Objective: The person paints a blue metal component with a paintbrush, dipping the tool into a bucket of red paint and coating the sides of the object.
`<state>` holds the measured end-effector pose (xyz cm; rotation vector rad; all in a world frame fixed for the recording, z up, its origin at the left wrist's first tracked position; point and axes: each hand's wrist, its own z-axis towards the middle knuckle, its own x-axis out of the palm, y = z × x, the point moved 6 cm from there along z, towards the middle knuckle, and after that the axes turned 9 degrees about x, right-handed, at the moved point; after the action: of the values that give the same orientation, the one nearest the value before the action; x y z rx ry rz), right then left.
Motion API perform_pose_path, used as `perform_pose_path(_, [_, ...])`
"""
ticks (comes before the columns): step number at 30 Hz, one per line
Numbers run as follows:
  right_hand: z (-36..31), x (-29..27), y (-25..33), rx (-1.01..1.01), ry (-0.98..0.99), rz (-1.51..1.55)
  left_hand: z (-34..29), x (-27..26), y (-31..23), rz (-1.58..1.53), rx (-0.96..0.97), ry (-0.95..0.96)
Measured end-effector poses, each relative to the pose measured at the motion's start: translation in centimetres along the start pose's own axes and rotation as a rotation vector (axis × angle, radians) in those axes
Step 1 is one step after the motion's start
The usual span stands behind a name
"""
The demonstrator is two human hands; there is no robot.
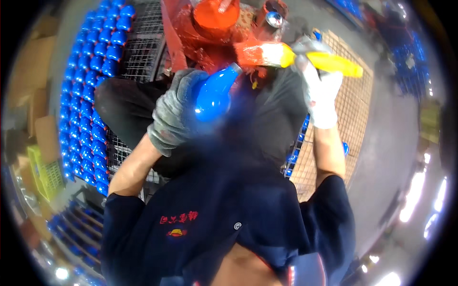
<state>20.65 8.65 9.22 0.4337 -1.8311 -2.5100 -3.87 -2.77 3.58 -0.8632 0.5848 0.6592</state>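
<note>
My left hand (171,112), in a grey glove, is closed around a glossy blue bottle-shaped piece (213,99). The piece is tilted, with its narrow greyish end up and to the right. In a white glove, my right hand (321,93) grips a paintbrush (334,64) with a yellow handle. Its wide bristles are coated orange-red and point left, close to the narrow end of the blue piece; whether they touch cannot be told. Beyond the hands stands a container of orange-red paint (216,18), wrapped in paint-smeared plastic.
Rows of glossy blue pieces (88,90) cover a wire rack on the left. A paint-stained can (274,20) stands beside the paint container. To the right lies a brown board with a wire grid (355,105). Yellow-green crates (45,171) and cardboard boxes (46,136) are at far left.
</note>
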Motion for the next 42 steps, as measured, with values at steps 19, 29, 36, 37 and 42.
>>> perform_pose_path(19, [1.7,3.9,2.7,0.133,0.584,-0.261,1.3,-0.1,-1.3,-0.052,0.088,0.239])
perform_pose_path(29, [0.8,2.6,2.7,-0.287,0.414,-0.088,-1.5,1.2,3.2,-1.121,-0.614,0.103])
perform_pose_path(36, [0.7,1.9,-0.3,-0.316,0.299,0.265,-2.5,3.6,0.1,-2.258,-1.116,-0.375])
perform_pose_path(37, [0.6,1.8,-1.9,-0.306,0.256,0.253,-1.9,4.6,-0.2,-2.255,-1.098,-0.37])
perform_pose_path(42, [-0.3,4.7,-6.7,-0.113,0.193,0.541,-0.5,6.9,-2.8,-3.374,-0.618,-0.1])
